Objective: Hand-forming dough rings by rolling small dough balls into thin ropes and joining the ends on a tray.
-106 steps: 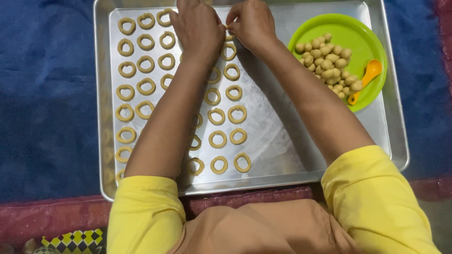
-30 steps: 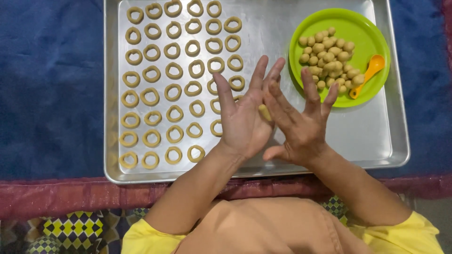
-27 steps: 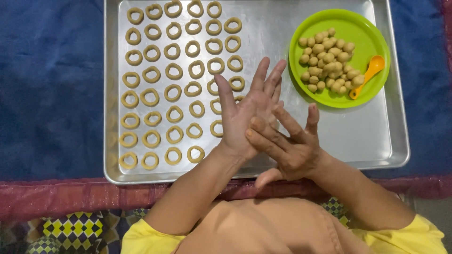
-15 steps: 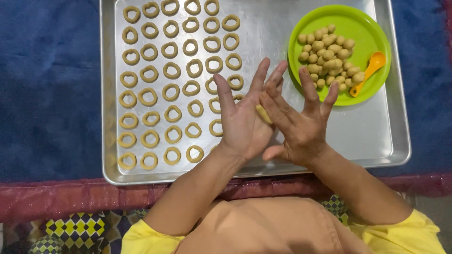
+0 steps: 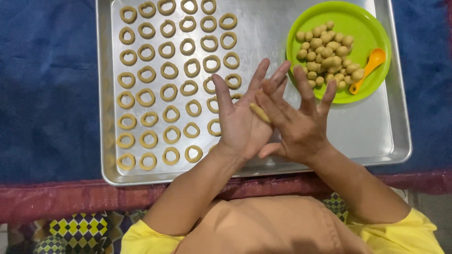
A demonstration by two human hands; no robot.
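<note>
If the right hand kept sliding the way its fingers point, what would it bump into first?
Probably the green plate of dough balls. The right hand points up-right toward it, though it may hover above the tray, so depth is unclear.

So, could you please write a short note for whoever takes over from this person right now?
Left hand: palm up, flat, open.
Right hand: flat over it, with a small dough roll pressed between the palms.
Metal tray: rows of dough rings fill its left part; its right part is bare.
Green plate: on the tray's right, holding dough balls and an orange spoon.
Done: many rings.
Left: this roll and the balls.
</note>
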